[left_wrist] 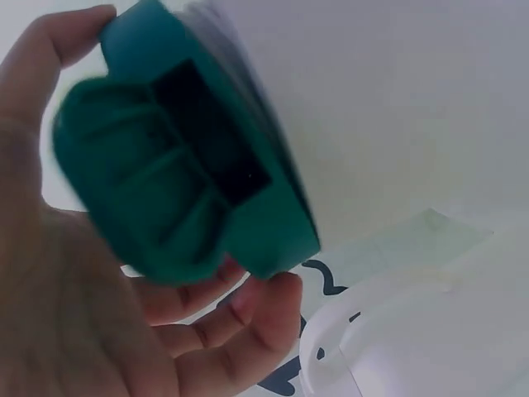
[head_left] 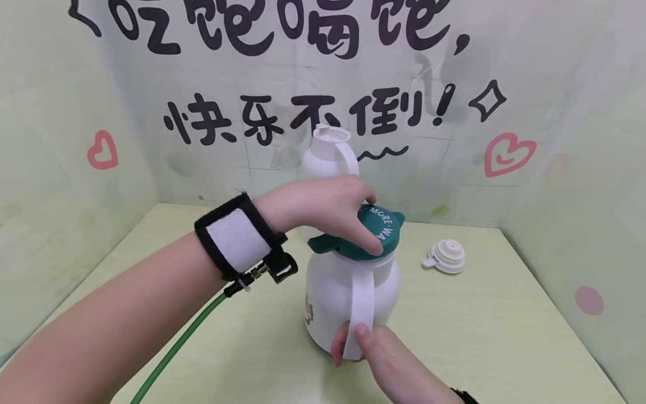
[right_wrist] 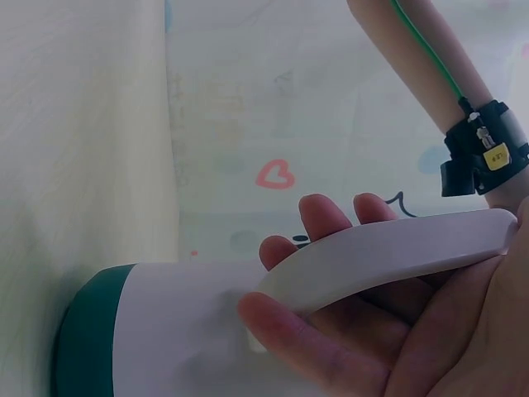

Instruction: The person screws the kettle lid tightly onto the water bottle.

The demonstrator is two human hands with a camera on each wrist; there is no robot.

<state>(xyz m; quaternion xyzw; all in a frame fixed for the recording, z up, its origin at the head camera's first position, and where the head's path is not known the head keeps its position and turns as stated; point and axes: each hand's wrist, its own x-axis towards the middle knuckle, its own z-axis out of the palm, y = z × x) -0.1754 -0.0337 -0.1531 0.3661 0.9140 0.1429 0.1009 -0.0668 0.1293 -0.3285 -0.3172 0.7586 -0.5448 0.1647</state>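
A white jug point(head_left: 335, 294) stands on the pale green table point(head_left: 504, 336) near the front middle. Its dark green lid point(head_left: 370, 235) sits on top, and my left hand point(head_left: 328, 210) grips that lid from above with curled fingers. In the left wrist view the green lid point(left_wrist: 186, 157) fills my left hand's palm point(left_wrist: 99, 331). My right hand point(head_left: 375, 350) holds the bottom of the jug's white handle point(head_left: 362, 308). In the right wrist view my fingers point(right_wrist: 331, 227) wrap round the handle point(right_wrist: 388, 256), beside the jug's body point(right_wrist: 173, 331).
A second white jug point(head_left: 328, 154) without a lid stands behind the first, near the back wall. A white lid point(head_left: 446, 256) lies on the table to the right. Walls with printed characters and hearts close in the table on three sides. A green cable point(head_left: 176, 348) hangs from my left wrist.
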